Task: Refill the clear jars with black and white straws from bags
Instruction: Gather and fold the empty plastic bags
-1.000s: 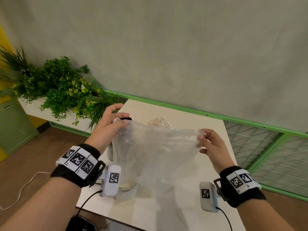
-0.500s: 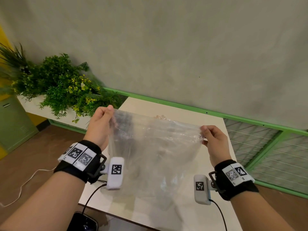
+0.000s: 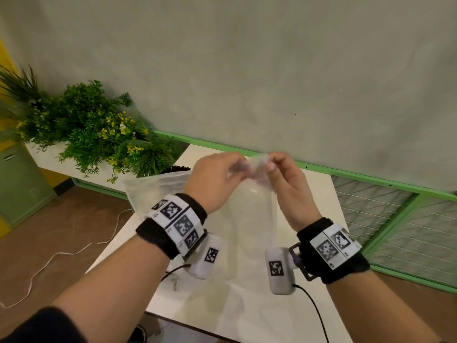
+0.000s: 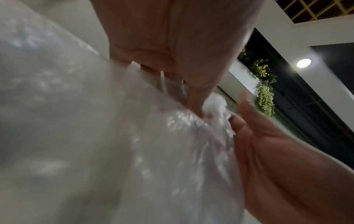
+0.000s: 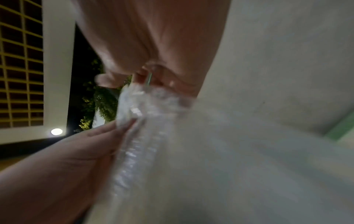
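Head view: both hands are raised over the white tabletop (image 3: 309,288), close together, and between them hangs a clear plastic bag (image 3: 247,219). The left hand (image 3: 215,179) has its grip clamped on the bag's gathered top edge, thumb and fingers pinching the film. The right hand (image 3: 284,184) has its grip clamped on the same bunched edge just beside it, fingertips nearly touching the left's. The bag drapes down in front of the wrists, and one loose corner sticks out to the left. Whether its bottom touches the tabletop cannot be told.

Behind that loose corner, at the tabletop's far left, the tops of a bunch of black straws (image 3: 176,167) show. What holds them is hidden by the bag.

Each wrist wears a black band, the left wristband (image 3: 178,224) and the right wristband (image 3: 331,246), both carrying white labels printed with black square code patterns. The tiny characters beside the patterns are too small to read. The white camera pods (image 3: 279,271) under the wrists bear the same kind of code.

Both wrist views are blurred but show crinkled film pinched at the fingers.

Green plants (image 3: 94,134) with yellow flowers stand left of the tabletop.
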{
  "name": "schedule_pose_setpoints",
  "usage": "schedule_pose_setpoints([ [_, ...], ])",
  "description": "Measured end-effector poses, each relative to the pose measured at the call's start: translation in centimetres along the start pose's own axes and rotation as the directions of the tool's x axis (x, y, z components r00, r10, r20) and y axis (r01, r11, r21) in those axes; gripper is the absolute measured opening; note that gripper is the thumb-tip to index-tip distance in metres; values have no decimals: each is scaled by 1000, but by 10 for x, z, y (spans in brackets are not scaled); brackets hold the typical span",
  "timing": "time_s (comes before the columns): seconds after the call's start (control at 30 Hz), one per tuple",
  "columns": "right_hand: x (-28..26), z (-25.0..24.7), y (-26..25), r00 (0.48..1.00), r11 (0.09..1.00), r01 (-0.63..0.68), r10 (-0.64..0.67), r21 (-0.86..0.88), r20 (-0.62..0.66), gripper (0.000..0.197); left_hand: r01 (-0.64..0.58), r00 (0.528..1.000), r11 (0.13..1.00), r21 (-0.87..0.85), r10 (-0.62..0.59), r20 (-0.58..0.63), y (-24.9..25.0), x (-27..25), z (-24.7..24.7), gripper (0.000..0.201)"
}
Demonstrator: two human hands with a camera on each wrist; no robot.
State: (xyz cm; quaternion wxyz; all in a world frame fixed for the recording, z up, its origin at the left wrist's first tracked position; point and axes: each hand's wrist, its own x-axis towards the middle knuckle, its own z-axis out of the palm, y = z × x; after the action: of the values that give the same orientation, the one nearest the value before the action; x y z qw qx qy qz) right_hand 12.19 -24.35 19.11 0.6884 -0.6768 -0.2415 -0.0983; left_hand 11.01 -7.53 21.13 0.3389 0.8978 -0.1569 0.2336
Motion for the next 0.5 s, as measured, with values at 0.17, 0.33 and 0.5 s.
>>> schedule_pose_setpoints([
  [0.17,-40,-45,41,910,839,-247,373,-485,182,67,112,973,953,-283,-164,-165,-18,10,-30,21],
  [0.33,-54,-67,72,925,814,-333,381,-476,5,15,147,922,892,-428,-280,-267,-35,10,-43,19],
  [0.5,-48,-74,68,930,867,-366,357,-337,-91,8,179,845,838,-516,-400,-355,-60,5,-55,19],
])
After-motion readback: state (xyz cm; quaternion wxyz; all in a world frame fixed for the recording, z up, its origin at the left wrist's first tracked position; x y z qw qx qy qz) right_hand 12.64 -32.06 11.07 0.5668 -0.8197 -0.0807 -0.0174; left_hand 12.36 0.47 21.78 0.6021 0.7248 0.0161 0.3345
